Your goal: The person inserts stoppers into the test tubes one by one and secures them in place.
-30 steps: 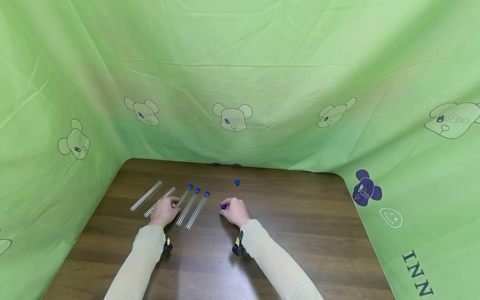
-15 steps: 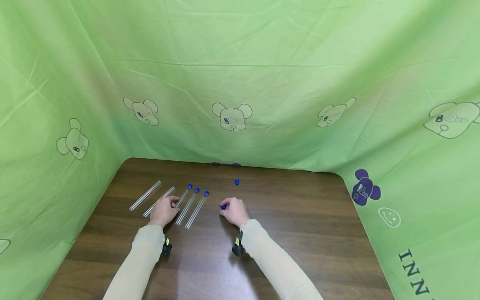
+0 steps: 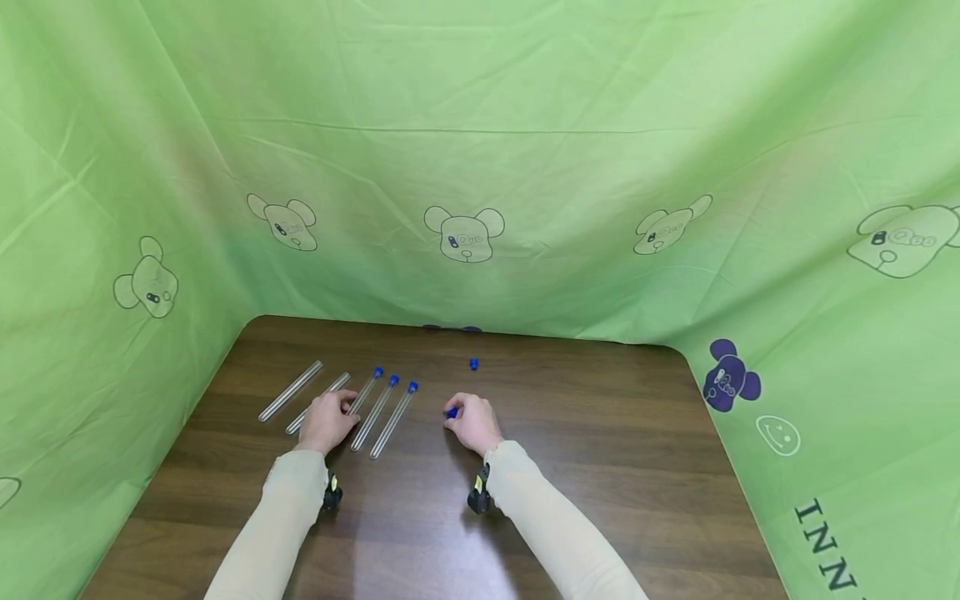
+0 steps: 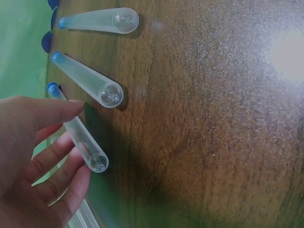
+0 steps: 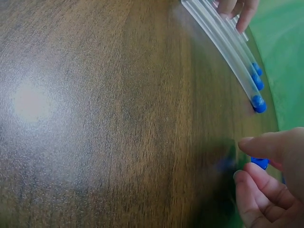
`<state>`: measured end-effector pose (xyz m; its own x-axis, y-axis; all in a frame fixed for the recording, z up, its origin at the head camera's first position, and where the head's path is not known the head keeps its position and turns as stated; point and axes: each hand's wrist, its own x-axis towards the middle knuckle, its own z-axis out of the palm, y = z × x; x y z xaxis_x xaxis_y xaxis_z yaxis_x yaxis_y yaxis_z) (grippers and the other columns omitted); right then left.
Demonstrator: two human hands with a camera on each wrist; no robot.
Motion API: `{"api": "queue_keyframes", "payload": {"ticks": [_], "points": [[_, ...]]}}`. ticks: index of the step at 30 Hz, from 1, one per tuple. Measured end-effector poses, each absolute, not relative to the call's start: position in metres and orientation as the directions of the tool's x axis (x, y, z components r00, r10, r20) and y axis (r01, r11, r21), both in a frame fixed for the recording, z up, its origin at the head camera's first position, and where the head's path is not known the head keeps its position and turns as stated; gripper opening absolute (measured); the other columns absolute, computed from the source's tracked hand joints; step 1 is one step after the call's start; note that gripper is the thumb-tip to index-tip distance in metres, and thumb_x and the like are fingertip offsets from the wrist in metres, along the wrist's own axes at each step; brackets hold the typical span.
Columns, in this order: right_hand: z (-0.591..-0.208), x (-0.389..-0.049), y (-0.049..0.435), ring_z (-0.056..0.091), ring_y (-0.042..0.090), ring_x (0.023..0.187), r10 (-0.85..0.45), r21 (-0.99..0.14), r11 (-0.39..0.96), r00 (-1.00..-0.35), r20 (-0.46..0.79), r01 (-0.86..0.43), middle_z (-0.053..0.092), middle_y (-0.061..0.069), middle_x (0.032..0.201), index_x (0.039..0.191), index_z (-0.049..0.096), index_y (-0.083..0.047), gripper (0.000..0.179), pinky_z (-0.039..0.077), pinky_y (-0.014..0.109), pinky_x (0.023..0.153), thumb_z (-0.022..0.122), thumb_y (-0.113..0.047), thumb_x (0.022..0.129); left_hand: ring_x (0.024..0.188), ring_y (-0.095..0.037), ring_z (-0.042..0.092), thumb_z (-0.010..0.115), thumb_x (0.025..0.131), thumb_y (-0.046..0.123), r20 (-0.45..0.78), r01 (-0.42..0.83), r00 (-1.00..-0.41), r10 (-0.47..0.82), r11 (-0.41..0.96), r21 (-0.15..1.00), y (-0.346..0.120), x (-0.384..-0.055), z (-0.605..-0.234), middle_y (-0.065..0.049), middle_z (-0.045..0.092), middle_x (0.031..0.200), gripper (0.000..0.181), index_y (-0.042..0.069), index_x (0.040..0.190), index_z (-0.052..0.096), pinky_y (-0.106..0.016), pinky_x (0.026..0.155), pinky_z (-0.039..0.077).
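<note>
Capped tube (image 4: 89, 144): grasped by the left hand's (image 3: 327, 419) fingers
Blue cap (image 5: 259, 163): pinched between the right hand's (image 3: 475, 422) fingers
Counter (image 3: 600, 433): two more capped tubes (image 3: 375, 414), two clear tubes (image 3: 291, 390), loose cap (image 3: 474, 364)

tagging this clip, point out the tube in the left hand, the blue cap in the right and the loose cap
Held tube (image 4: 85, 142), left wrist view, clear barrel.
Held cap (image 5: 259, 163), right wrist view, exposed side.
Loose cap (image 3: 474, 364), head view, its middle.
</note>
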<state>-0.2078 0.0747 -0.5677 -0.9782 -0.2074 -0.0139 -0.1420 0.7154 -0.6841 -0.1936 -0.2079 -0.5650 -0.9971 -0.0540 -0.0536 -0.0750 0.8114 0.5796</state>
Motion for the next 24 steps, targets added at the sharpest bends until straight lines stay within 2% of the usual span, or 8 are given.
{"api": "queue_keyframes", "payload": {"ticks": [14, 24], "points": [[-0.5664, -0.2082, 0.0766, 0.053, 0.012, 0.063, -0.183, -0.703, 0.697, -0.983, 0.018, -0.143, 0.058, -0.005, 0.069, 0.089, 0.072, -0.010, 0.014, 0.046, 0.031, 0.063, 0.084, -0.009, 0.082, 0.085, -0.029, 0.064, 0.080, 0.082, 0.010, -0.034, -0.075, -0.997, -0.068, 0.811, 0.580, -0.2093, -0.1929, -0.5649, -0.006, 0.068, 0.094, 0.042, 0.002, 0.123, 0.071, -0.048, 0.071, 0.050], [-0.5648, -0.2102, 0.0771, 0.056, 0.012, 0.066, -0.163, -0.723, 0.675, -0.986, 0.045, -0.145, 0.061, -0.004, 0.071, 0.092, 0.073, -0.010, 0.011, 0.047, 0.034, 0.065, 0.082, -0.009, 0.085, 0.092, -0.034, 0.066, 0.080, 0.082, 0.011, -0.009, -0.071, -0.997, -0.081, 0.811, 0.581, -0.2109, -0.1923, -0.5660, -0.010, 0.071, 0.099, 0.041, 0.003, 0.122, 0.072, -0.052, 0.075, 0.051]]}}
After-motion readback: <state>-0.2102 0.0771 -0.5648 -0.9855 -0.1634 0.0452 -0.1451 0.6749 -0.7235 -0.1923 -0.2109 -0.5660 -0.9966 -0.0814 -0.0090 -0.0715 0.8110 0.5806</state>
